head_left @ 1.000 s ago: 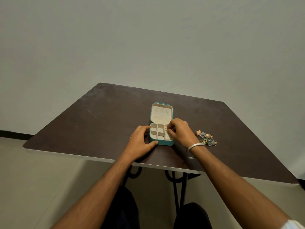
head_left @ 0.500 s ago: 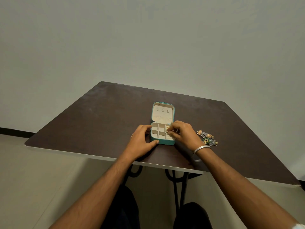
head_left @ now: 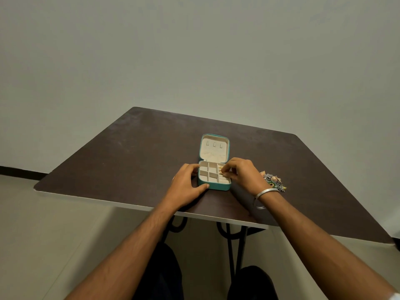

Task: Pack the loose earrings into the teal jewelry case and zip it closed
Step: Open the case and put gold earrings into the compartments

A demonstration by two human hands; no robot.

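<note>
**Case Open on Table, Both Hands at the Tray**

While the teal jewelry case [head_left: 214,185] lies open on the dark table [head_left: 121,152], its lid [head_left: 214,148] is seen standing up at the far side, cream lining facing the camera. Three small tabs are visible near the top of the lid lining. The lower tray is divided into cream compartments, the left and middle ones showing nothing inside.

The case is steadied by the left hand [head_left: 186,187]: the thumb is laid against the near left corner and the fingers are curled round the far left edge, so the left side of the case is gripped.

The right hand [head_left: 242,174] is held over the right-hand column of the tray. Its thumb and fingertips [head_left: 224,169] are drawn together in a pinch above the ring-roll section. Whether an earring is held in that pinch cannot be told; the detail is too small. A silver bangle [head_left: 267,193] is worn on the right wrist.

The loose earrings [head_left: 273,180] are found in a small heap on the table, just to the right of the right hand and apart from the case. Gold, green and grey pieces are noted in the heap. A pale wall [head_left: 194,50] is recorded behind the table.
</note>
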